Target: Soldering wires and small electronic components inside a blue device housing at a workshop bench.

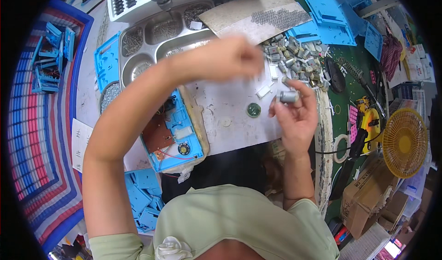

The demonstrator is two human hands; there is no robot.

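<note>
Motor (pixel 289 96), small and silvery, is held between the thumb and curled fingers of the right hand (pixel 300 116), the palm being partly open. Beyond that hand, similar motors (pixel 299 67) are heaped; to its left, a round green object (pixel 253 110) is set down. Farther left and forward, the left hand (pixel 240 59) is blurred, apparently loosely curled; whether anything is gripped cannot be told. The motor's shell is judged stiff, dense and rather slippery, best grasped around its sides.

Motor (pixel 289 96) gry; casing (pixel 195 140) lt blu; fan (pixel 405 142) yel; cloth (pixel 33 133) red/blu/wht chkd.
</note>
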